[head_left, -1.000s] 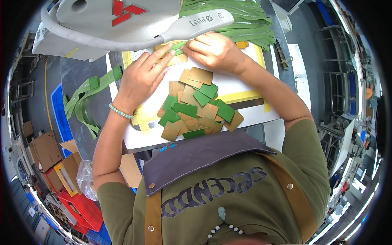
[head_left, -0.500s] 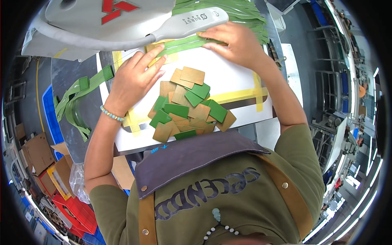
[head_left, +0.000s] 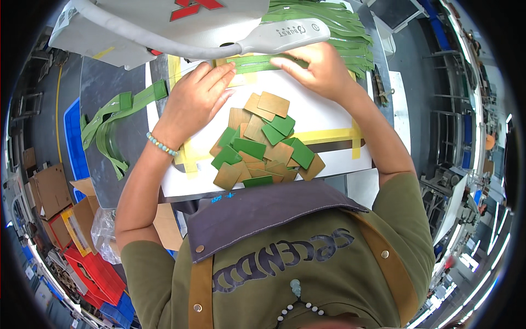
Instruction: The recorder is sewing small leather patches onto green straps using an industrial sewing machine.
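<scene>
Grey workshop floor with brown cartons to the left, bent by the fisheye rim, around a dark, smooth table. On its front part, a white sheet edged with yellow tape, probably against shifting; flat and matte. At far left, a pale, hard-cased machine, with a curved tube ending in a paddle-shaped head just above the work. Near the sheet's front edge, apparently for easy reach, a heap of cards: thin, stiff-looking, round-cornered, tan or green. Past the right hand, a bundle of green zipper strips, roughly parallel, likely for ready picking. Off to the left, loose strips, slack and curled. Left hand with fingers extended, tips on the left end of a single zipper strip, presumably as an anchor; right thumb at the opposite end, pinch or mere press impossible to tell. Single strip: narrow, pliable, ridged lengthwise, flat beyond the cards.
</scene>
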A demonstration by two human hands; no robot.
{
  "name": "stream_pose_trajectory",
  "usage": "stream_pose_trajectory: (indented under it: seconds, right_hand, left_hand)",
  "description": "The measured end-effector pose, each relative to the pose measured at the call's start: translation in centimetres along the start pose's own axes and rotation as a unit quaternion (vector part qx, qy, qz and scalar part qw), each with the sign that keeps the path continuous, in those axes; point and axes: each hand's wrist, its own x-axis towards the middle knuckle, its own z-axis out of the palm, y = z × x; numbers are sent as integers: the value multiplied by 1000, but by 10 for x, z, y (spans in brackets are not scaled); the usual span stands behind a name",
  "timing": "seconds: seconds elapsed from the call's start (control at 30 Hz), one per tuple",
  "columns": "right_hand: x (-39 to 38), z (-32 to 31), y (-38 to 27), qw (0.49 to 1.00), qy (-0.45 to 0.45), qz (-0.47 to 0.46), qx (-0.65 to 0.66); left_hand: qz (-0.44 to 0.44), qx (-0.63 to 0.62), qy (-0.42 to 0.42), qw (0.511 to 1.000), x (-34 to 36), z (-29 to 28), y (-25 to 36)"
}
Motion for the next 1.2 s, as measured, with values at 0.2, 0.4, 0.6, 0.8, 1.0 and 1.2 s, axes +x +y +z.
stream_pose_trajectory:
  seconds: [0.2,0.4,0.6,0.8,1.0,1.2]
  right_hand:
    - [35,37,-5,886,124,155,420]
    - [27,10,9,694,77,203,687]
    - [-3,14,6,990,-36,24,132]
    - [-7,23,5,998,13,-12,57]
    - [-9,32,5,997,27,5,73]
    - [-9,34,6,996,24,5,80]
  left_hand:
    - [3,-3,14,1000,1,0,-1]
    - [-5,-6,9,1000,0,0,-1]
    - [-13,0,0,1000,0,-1,0]
    - [1,9,13,1000,-2,-2,-1]
    - [-8,28,-11,1000,-1,0,0]
    - [-12,41,-8,999,-4,0,-1]
